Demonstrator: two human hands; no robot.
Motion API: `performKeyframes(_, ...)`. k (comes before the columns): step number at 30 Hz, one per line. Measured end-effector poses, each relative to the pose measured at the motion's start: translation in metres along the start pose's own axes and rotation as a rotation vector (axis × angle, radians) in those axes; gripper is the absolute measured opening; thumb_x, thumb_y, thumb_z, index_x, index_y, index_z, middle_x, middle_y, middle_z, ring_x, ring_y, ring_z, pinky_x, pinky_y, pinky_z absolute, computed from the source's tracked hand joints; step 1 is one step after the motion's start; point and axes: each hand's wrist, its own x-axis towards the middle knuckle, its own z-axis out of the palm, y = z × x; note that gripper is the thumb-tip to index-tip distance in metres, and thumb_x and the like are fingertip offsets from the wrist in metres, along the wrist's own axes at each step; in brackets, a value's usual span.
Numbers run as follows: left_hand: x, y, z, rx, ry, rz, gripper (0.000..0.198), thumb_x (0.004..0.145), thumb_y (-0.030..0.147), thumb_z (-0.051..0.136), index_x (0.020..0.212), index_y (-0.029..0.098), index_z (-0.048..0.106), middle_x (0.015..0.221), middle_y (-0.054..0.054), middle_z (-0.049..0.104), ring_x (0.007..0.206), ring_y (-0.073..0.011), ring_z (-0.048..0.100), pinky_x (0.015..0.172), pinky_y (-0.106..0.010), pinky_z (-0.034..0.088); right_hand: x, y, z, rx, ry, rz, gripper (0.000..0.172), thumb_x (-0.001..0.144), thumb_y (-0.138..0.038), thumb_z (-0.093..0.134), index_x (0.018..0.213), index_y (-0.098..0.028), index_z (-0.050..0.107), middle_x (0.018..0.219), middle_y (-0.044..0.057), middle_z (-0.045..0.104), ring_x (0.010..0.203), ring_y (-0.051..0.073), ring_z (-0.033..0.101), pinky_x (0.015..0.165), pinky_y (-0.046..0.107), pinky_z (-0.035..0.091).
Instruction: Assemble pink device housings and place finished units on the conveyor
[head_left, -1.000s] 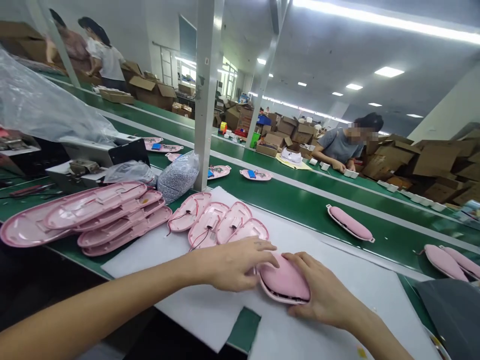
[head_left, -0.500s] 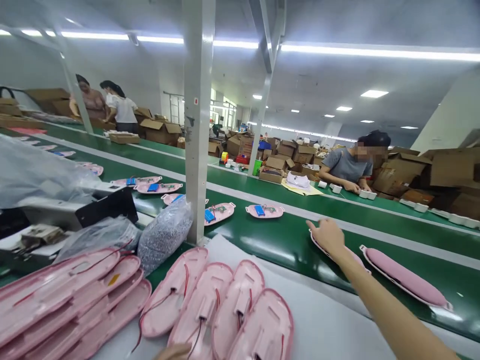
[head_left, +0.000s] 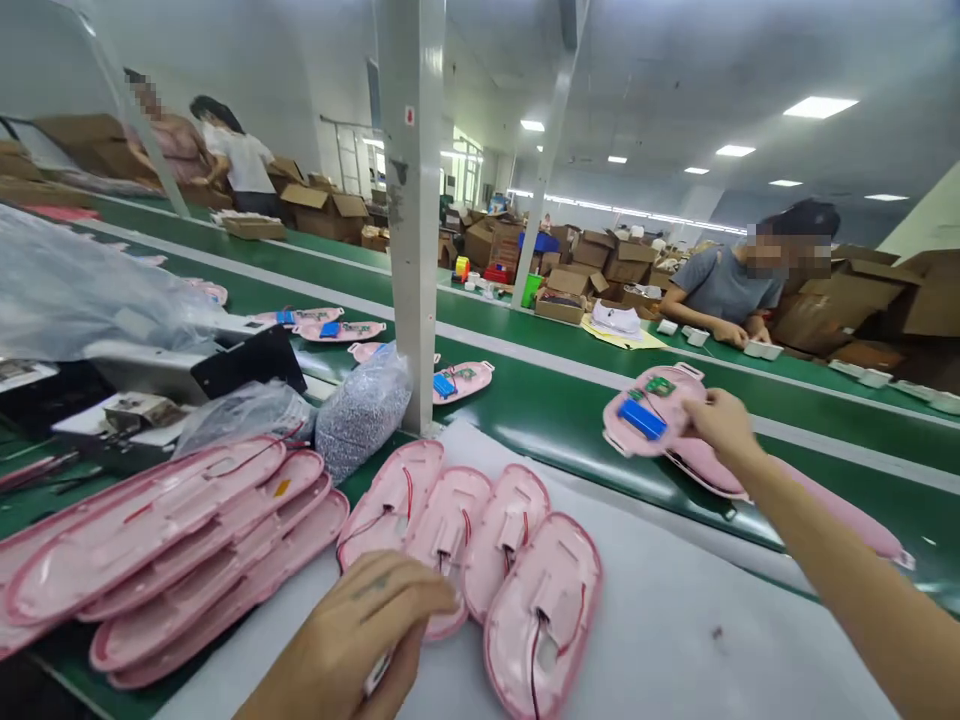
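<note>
Since a half-second ago, right hand (head_left: 718,422) has lifted a pink battery-fitted shell (head_left: 651,412) off the conveyor belt (head_left: 555,420) — gripping its edge; left hand (head_left: 360,630) curls on an empty wired shell (head_left: 442,545) — joining remains.

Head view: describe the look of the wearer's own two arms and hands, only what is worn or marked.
Both hands are bare, with no gloves, rings or watch in view. The left hand has a faint dark marking on its back. The right hand leads into a bare forearm with no sleeve visible up to the picture's edge.

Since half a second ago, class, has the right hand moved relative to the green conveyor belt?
Yes. The right hand has lifted off the green conveyor belt, now holding a pink oval shell with a blue battery above it.
</note>
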Motion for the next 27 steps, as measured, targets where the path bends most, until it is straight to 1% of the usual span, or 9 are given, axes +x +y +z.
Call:
performKeyframes(4,0.057,0.024,0.024,0.103,-0.173,-0.017,0.027,0.091,0.019,0.042,0.113,0.022,0.058,0.109,-0.008,0.065,0.100,-0.0241,0.057,0.088,-0.041,0.047,-0.110,0.059,-0.076,-0.011,-0.297,0.027,0.027,0.068,-0.033,0.059,0.089,-0.017,0.060,0.073,0.003,0.060,0.055,0.018,0.056,0.042,0.028,0.043)
performKeyframes(7,0.110,0.021,0.061,0.236,-0.274,0.088,0.033,0.087,0.025,0.051,0.117,0.012,0.057,0.129,-0.018,0.054,0.123,-0.0333,0.044,0.105,-0.053,0.031,-0.194,0.081,-0.072,0.008,-0.496,-0.019,0.030,0.071,-0.041,0.054,0.090,-0.019,0.062,0.081,0.003,0.061,0.058,0.018,0.057,0.040,0.026,0.041)
performKeyframes(10,0.150,0.008,0.091,0.195,-0.470,0.064,0.028,0.075,0.030,0.068,0.095,0.010,0.063,0.133,-0.021,0.051,0.132,-0.0371,0.035,0.111,-0.056,0.016,-0.237,0.083,-0.057,0.022,-0.538,-0.064,0.033,0.077,-0.041,0.048,0.092,-0.017,0.064,0.085,0.005,0.062,0.062,0.017,0.057,0.042,0.025,0.042)
performKeyframes(13,0.168,-0.002,0.090,0.123,-0.535,0.037,0.026,0.070,0.032,0.072,0.085,0.014,0.061,0.113,-0.014,0.062,0.118,-0.0322,0.048,0.105,-0.049,0.030,-0.247,0.083,-0.066,0.007,-0.453,-0.061,0.040,0.080,-0.044,0.049,0.104,-0.017,0.065,0.093,0.007,0.064,0.073,0.020,0.060,0.049,0.029,0.048)
performKeyframes(16,0.172,0.008,0.062,0.057,-0.490,-0.019,0.036,0.080,0.043,0.061,0.103,0.016,0.053,0.096,-0.008,0.063,0.088,-0.0230,0.059,0.075,-0.033,0.046,-0.249,0.077,-0.089,0.010,-0.222,-0.103,0.043,0.081,-0.051,0.054,0.107,-0.019,0.066,0.103,0.009,0.065,0.093,0.025,0.060,0.067,0.036,0.053)
performKeyframes(18,0.172,0.031,0.044,-0.074,-0.377,-0.075,0.039,0.085,0.046,0.053,0.111,0.018,0.044,0.087,-0.005,0.062,0.069,-0.0175,0.057,0.056,-0.026,0.042,-0.252,0.064,-0.101,0.104,-0.114,-0.136,0.047,0.081,-0.055,0.056,0.110,-0.020,0.065,0.111,0.010,0.065,0.103,0.027,0.059,0.079,0.039,0.052)
performKeyframes(21,0.171,0.082,0.043,-0.433,-0.171,-0.166,0.041,0.080,0.045,0.063,0.104,0.020,0.040,0.079,-0.001,0.059,0.058,-0.0134,0.054,0.048,-0.022,0.037,-0.254,0.037,-0.108,0.375,-0.281,-0.167,0.056,0.079,-0.057,0.061,0.122,-0.020,0.059,0.115,0.011,0.065,0.104,0.025,0.060,0.084,0.037,0.050)
performKeyframes(24,0.167,0.118,0.069,-0.804,-0.186,-0.156,0.040,0.084,0.048,0.056,0.106,0.020,0.038,0.086,-0.003,0.062,0.067,-0.0155,0.060,0.057,-0.027,0.048,-0.246,0.028,-0.113,0.649,-0.425,-0.109,0.057,0.072,-0.054,0.070,0.115,-0.018,0.060,0.107,0.009,0.067,0.095,0.024,0.063,0.079,0.033,0.051)
performKeyframes(27,0.159,0.117,0.103,-0.798,-0.394,0.097,0.037,0.095,0.044,0.034,0.118,0.018,0.043,0.121,-0.013,0.059,0.111,-0.0232,0.058,0.095,-0.045,0.047,-0.235,0.050,-0.129,0.711,-0.326,-0.024,0.054,0.067,-0.050,0.076,0.109,-0.018,0.062,0.104,0.008,0.067,0.094,0.023,0.062,0.078,0.030,0.049)
